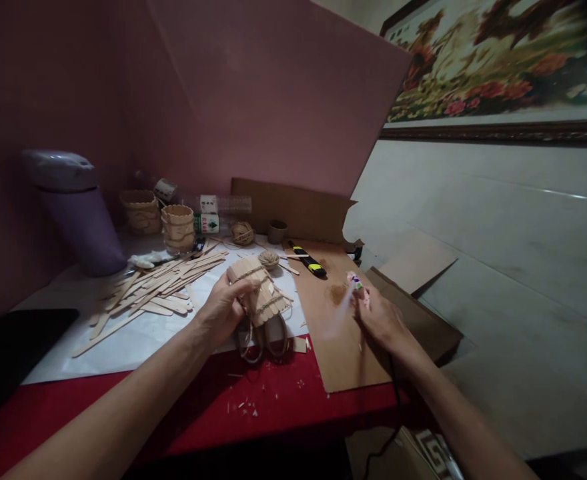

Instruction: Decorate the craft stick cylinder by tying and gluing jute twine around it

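My left hand point(226, 307) grips a small basket of pale wooden sticks point(261, 290) wrapped with twine, held tilted above the front of the white sheet. Below it lie scissors point(276, 337), their handles showing at the sheet's edge. At the right, my right hand point(381, 319) is closed around a patterned tool with a white and purple end point(354, 280); a dark cord hangs beneath the hand. A whitish streak blurs the area beside the tool. The tool is over a brown board point(323, 363). Behind the basket sits a ball of twine point(268, 259).
Loose wooden sticks point(158, 290) lie on the white sheet point(48, 360). Two stick cups point(177, 230), a purple bin point(81, 227), plastic bottles point(223, 205) and another twine ball point(243, 233) stand behind. A black-yellow cutter point(307, 260) rests on the board. Cardboard leans right.
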Demonstrator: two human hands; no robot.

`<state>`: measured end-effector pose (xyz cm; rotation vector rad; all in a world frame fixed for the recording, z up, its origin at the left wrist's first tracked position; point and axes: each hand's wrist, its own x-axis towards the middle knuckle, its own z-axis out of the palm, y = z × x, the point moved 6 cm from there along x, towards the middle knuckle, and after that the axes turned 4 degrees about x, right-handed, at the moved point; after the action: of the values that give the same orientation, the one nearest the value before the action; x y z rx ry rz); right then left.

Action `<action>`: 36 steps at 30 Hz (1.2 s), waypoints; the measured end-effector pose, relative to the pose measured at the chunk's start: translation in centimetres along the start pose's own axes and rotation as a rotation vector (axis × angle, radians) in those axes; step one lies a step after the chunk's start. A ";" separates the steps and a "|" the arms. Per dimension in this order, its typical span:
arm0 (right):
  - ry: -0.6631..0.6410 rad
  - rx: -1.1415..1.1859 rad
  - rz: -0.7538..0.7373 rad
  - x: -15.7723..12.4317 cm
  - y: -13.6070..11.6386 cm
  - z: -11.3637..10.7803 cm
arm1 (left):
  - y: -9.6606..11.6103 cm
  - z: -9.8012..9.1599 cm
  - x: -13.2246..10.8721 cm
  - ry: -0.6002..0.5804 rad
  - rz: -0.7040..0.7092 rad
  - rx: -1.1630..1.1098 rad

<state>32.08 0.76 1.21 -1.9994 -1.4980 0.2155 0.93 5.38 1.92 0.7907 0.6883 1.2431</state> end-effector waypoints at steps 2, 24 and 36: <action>0.011 -0.205 -0.003 0.2 0.8 0.5 | 0.1 -0.1 0.1 0.003 0.005 0.002; 0.287 0.140 -0.715 -9.5 -18.6 3.9 | -0.1 0.0 -0.5 0.078 0.106 0.034; 0.386 0.072 -0.682 -9.0 -19.0 5.2 | -0.4 -0.8 -0.4 0.142 0.191 0.136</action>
<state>11.17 -2.41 5.79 -1.2761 -1.7679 -0.3728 0.39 5.09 1.14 0.9030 0.8340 1.4469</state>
